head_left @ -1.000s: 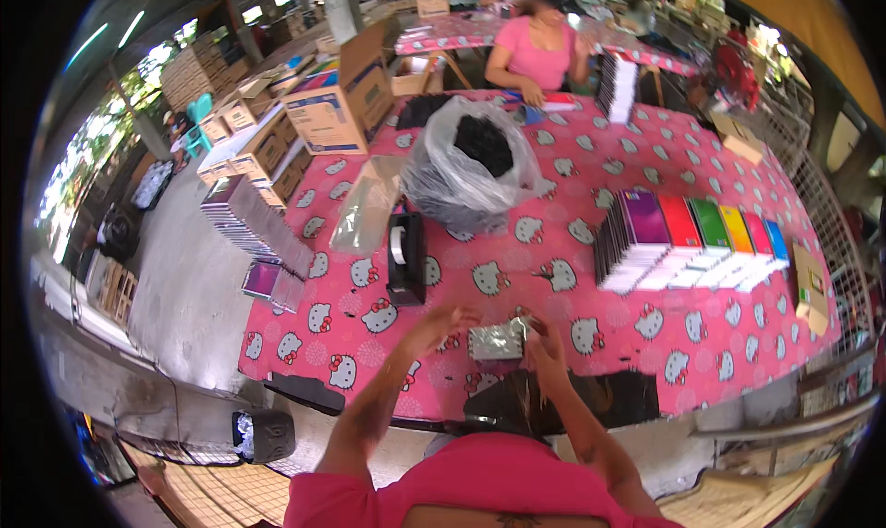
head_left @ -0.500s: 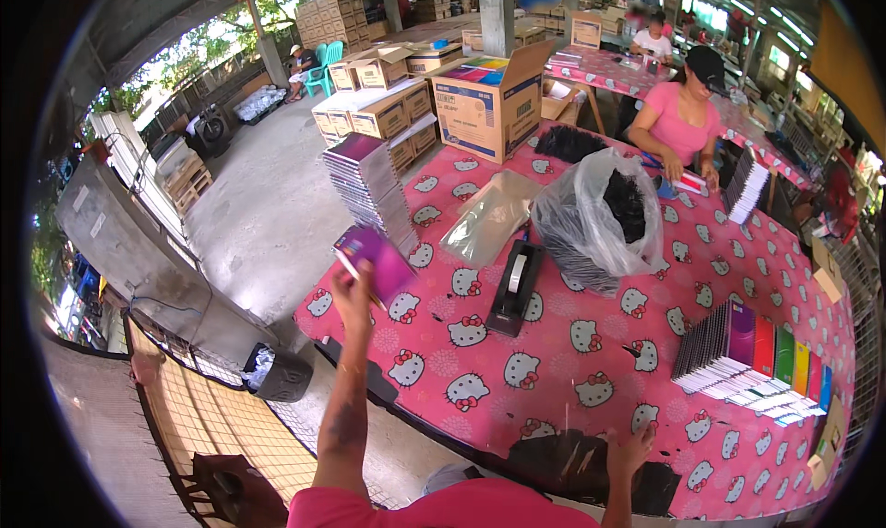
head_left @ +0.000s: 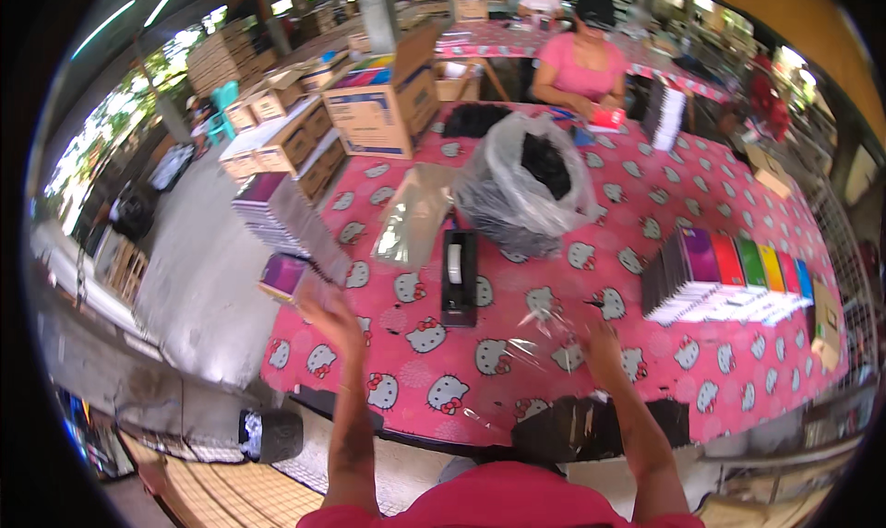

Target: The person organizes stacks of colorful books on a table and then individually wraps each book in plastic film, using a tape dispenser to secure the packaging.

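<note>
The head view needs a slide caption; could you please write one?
Left hand by purple notebooks, right hand near clear plastic film on a pink patterned tablecloth.

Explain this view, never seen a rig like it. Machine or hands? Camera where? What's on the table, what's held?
No machine: these are a person's own bare hands. Every picture comes from one fisheye camera worn on the head, looking down, so straight edges bend. On the pink patterned table are a black tape dispenser, a clear bag of dark material, flat clear plastic and a row of colored notebooks. The left hand is at a low purple stack, the right hand beside thin clear film; neither grip is clear.
</note>
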Demonstrator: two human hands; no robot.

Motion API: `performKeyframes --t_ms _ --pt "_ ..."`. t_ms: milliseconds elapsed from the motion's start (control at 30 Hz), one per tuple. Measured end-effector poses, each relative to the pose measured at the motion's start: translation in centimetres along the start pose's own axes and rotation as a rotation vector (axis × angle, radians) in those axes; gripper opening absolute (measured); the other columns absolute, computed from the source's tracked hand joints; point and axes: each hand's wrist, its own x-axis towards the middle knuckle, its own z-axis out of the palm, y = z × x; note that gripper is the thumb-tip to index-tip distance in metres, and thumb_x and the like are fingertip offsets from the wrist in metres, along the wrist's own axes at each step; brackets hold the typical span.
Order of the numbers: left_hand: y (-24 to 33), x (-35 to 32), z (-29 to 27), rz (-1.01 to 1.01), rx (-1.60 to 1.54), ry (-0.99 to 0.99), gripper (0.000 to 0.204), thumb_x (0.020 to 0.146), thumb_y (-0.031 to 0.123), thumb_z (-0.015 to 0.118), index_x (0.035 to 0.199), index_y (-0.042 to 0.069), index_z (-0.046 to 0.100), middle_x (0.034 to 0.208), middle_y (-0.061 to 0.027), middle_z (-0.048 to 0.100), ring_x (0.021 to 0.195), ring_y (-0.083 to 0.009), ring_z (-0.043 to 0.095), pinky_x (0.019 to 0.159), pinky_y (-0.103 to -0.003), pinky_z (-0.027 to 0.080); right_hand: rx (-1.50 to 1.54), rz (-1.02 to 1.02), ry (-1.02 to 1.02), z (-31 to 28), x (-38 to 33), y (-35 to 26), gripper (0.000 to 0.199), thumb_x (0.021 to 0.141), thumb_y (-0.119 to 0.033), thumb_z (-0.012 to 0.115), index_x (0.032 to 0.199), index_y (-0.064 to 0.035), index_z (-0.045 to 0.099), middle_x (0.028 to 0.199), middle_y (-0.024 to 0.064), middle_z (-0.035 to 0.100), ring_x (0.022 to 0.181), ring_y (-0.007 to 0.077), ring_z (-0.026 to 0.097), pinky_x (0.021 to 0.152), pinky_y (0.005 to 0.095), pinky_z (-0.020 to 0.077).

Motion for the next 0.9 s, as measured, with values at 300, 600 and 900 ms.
performKeyframes --t_ms 300,600,900 --pt "18.6 -20.4 -6.9 0.643 -0.183 -1.298 0.067 0.091 0.058 0.057 0.139 0.011 0.053 0.143 -0.0242 0.048 0.131 -0.0509 0.041 0.109 -0.067 0.030 0.059 0.132 0.085 -2.9 -2.7 -5.3 0.048 0.082 -0.024 0.068 0.128 -0.0123 0.056 0.135 0.0169 0.049 0.121 0.0416 0.049 0.101 0.0551 0.0386" --pt "30.4 -13.3 -6.9 0.535 -0.395 -0.975 0.070 0.090 0.047 0.063 0.141 0.001 0.048 0.147 -0.0273 0.042 0.137 -0.0502 0.035 0.111 -0.066 0.024 0.018 0.270 0.610 -19.5 -10.4 11.4 0.056 0.080 -0.011 0.072 0.133 -0.0091 0.054 0.141 0.0205 0.046 0.126 0.0427 0.046 0.102 0.0522 0.0395" --pt "77.6 -27.3 -7.4 0.952 -1.216 -0.813 0.068 0.090 0.032 0.067 0.145 0.001 0.043 0.151 -0.0221 0.037 0.137 -0.0414 0.040 0.110 -0.060 0.033 -0.519 0.551 0.475 -36.7 -10.0 44.8 0.072 0.081 -0.001 0.062 0.149 -0.0135 0.041 0.152 0.0113 0.042 0.141 0.0326 0.040 0.116 0.0545 0.0303"
